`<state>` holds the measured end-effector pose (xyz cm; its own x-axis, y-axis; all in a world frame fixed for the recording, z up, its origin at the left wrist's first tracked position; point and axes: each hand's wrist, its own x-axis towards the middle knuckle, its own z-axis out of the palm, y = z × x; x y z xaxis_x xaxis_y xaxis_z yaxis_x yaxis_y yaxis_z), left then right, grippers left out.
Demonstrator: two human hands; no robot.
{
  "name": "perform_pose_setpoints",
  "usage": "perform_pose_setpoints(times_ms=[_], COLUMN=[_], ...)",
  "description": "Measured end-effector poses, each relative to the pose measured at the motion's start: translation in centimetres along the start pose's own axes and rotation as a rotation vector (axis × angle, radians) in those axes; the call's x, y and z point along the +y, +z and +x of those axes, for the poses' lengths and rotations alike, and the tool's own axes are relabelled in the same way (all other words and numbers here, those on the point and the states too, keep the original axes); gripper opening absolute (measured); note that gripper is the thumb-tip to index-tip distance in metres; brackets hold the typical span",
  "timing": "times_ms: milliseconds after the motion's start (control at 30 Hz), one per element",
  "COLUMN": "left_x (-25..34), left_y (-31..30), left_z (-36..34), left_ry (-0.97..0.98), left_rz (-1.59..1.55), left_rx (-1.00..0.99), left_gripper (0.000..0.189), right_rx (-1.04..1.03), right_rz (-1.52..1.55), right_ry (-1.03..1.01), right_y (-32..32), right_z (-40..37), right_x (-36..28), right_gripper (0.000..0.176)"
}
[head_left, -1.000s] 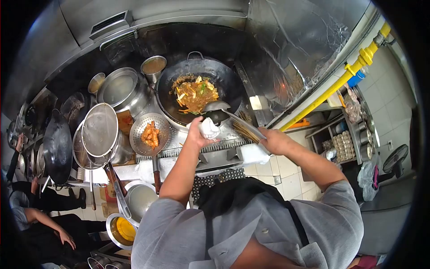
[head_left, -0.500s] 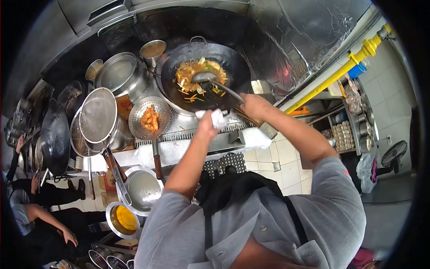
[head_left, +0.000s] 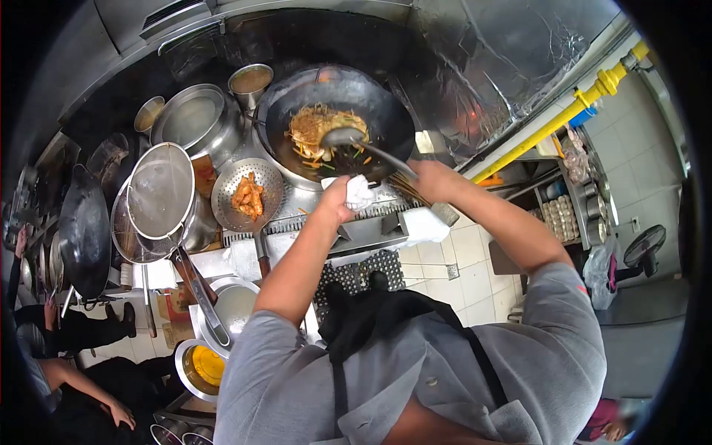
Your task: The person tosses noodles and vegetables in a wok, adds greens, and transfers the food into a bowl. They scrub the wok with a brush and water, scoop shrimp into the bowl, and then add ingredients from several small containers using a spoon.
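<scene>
A large black wok (head_left: 386, 111) sits on the stove with noodles (head_left: 311, 122), carrot strips and green pieces in it. My right hand (head_left: 430, 182) is closed around the handle of a ladle (head_left: 343, 136), whose bowl rests against the noodles. At the wok's near rim, my left hand (head_left: 337, 199) grips a folded white cloth (head_left: 359, 193). Whether a wok handle lies under the cloth is hidden. Left of the wok, a perforated strainer (head_left: 268, 189) holds fried orange-brown pieces (head_left: 248, 196).
Pots (head_left: 189, 119) and a mesh strainer (head_left: 159, 189) stand to the left, with another wok (head_left: 83, 230) beyond. Below is a bowl of yellow liquid (head_left: 185, 363). A yellow pipe (head_left: 549, 137) runs along the right. Co-workers' arms (head_left: 85, 386) show at lower left.
The ladle has shifted slightly lower and right, and the noodles are bunched more together at the wok's left. The cloth hand has moved slightly left, and the wok's far side looks tilted up.
</scene>
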<state>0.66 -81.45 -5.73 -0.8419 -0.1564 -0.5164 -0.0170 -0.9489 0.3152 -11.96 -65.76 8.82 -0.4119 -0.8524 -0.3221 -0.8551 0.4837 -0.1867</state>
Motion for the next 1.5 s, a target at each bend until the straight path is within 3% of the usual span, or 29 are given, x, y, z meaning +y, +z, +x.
perform_pose_setpoints(times_ms=[33,100,167,267,333,367,467,567,600,667,733,800,833,867,900,933,967,1033,1067,1133,1167,1267,1333,1367,1400,1500], left_x=[-0.9,-4.4,-7.1,-4.5,-0.3,0.3,0.2,-0.3,-2.0,-5.8,-6.9,-5.2,-2.7,-1.3,-0.5,-0.2,-0.7,-2.6,-5.2,-7.8,-8.1,-7.7,-5.6,-6.3,-6.6,-9.9], left_y=[-1.7,-4.0,-3.2,-2.6,-1.3,-0.4,-2.2,-2.1,-5.2,-4.8,0.0,-3.8,0.1,-0.2,-0.6,-1.1,-1.6,-1.3,-3.3,-2.1,-1.0,0.3,1.1,0.6,1.0,-0.1], left_z=[0.9,1.4,-1.3,0.1,1.4,0.6,2.9,1.4,3.6,0.8,-5.2,-1.9,-4.5,-4.1,-3.9,-3.4,-2.6,-3.7,-3.1,-5.7,-5.3,-3.1,-3.5,-4.1,-4.6,-4.8], left_ry=[0.072,0.095,0.107,0.075,0.024,-0.001,-0.078,0.046,0.044,-0.006,0.073,-0.049,0.020,-0.003,-0.007,-0.016,0.045,0.170,0.293,0.489,0.511,0.521,0.274,0.286,0.313,0.624], left_rz=[0.028,-0.067,-0.049,-0.015,-0.015,0.022,-0.076,0.037,0.013,0.057,-0.067,-0.109,-0.044,-0.064,-0.011,0.044,0.158,0.499,0.582,1.072,1.038,0.776,0.770,0.785,0.795,0.605], left_rx=[-0.091,0.025,0.091,0.131,0.003,0.046,-0.137,0.038,0.041,0.147,0.090,0.022,0.105,0.042,-0.003,-0.044,0.061,0.352,0.387,0.577,0.584,0.540,0.530,0.562,0.589,0.500], left_gripper=[0.025,0.022,0.021,0.024,0.027,0.029,0.030,0.032,0.033,0.029,0.028,0.025,0.030,0.029,0.027,0.025,0.024,0.029,0.034,0.043,0.042,0.038,0.034,0.031,0.029,0.023], right_rx=[0.056,0.177,0.159,0.126,0.053,0.029,-0.042,0.070,0.130,0.126,0.105,0.086,-0.034,-0.134,-0.118,-0.094,-0.071,-0.058,-0.052,-0.066,-0.063,-0.196,-0.284,-0.356,-0.489,-0.573], right_rz=[0.012,0.014,0.037,0.108,0.060,0.025,0.007,-0.024,-0.021,-0.025,-0.088,-0.054,0.147,0.328,0.322,0.554,0.789,0.816,0.840,1.054,1.072,1.577,1.728,1.877,1.912,2.072], right_ry=[0.060,0.113,0.123,0.088,0.087,0.079,0.114,0.110,0.136,0.155,0.134,-0.003,0.147,0.289,0.286,0.320,0.348,0.398,0.458,0.514,0.526,0.523,0.475,0.408,0.293,0.180], right_y=[0.9,1.8,1.0,0.2,0.6,0.1,-0.3,1.3,1.3,-0.3,-1.9,-2.9,-3.7,-5.5,-6.4,-6.8,-6.9,-5.6,-5.4,-4.7,-3.9,-0.4,2.0,3.6,6.5,8.6], right_z=[1.5,2.5,0.6,-1.8,-3.0,-2.7,-1.6,1.8,2.5,1.3,-0.3,0.1,-0.3,-0.5,-0.1,0.2,0.4,1.3,1.6,0.0,-0.8,-2.3,-3.0,-3.1,-3.0,-4.5], right_x=[-0.2,0.0,-0.5,0.3,0.9,1.1,0.3,0.5,0.5,0.6,1.3,3.4,2.2,1.2,1.4,1.7,2.1,3.7,4.2,3.0,2.3,1.2,2.2,2.8,4.8,5.8], right_gripper=[0.036,0.037,0.035,0.032,0.032,0.032,0.032,0.033,0.033,0.035,0.034,0.028,0.026,0.024,0.024,0.021,0.020,0.019,0.020,0.022,0.018,0.009,0.009,0.013,0.009,0.011])
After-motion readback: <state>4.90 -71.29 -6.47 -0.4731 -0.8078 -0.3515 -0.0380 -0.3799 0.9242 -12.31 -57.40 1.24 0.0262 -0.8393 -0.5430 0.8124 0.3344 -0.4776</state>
